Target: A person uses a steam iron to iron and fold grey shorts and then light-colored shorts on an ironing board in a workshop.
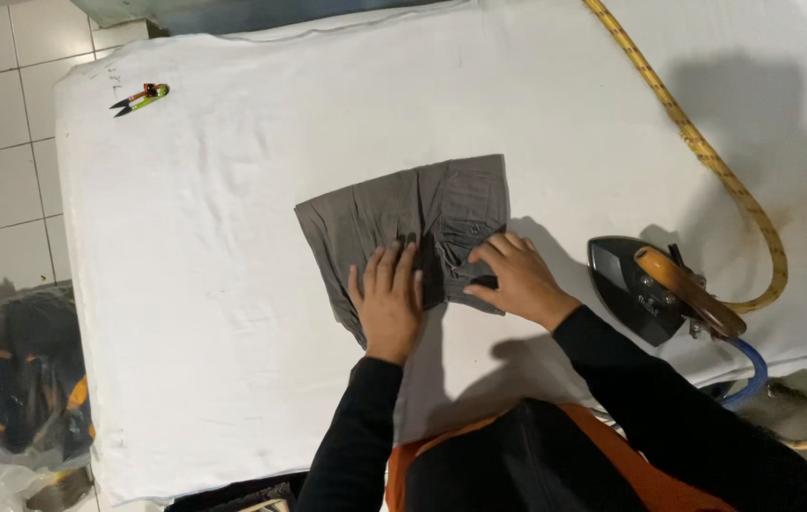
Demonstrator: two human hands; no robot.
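Not much packaging here — just the clear plastic bags (5, 398) piled on the floor at the lower left, beside the white-covered table (185, 360). They're crinkly and see-through, with dark stuff inside showing orange-yellow patches (can't tell what it is). No labels, signs or screens that I can spot.

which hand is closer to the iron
Right. The right hand rests on the near right edge of the folded grey garment, with only a strip of white cloth between it and the iron. The left hand lies flat farther left on the garment.
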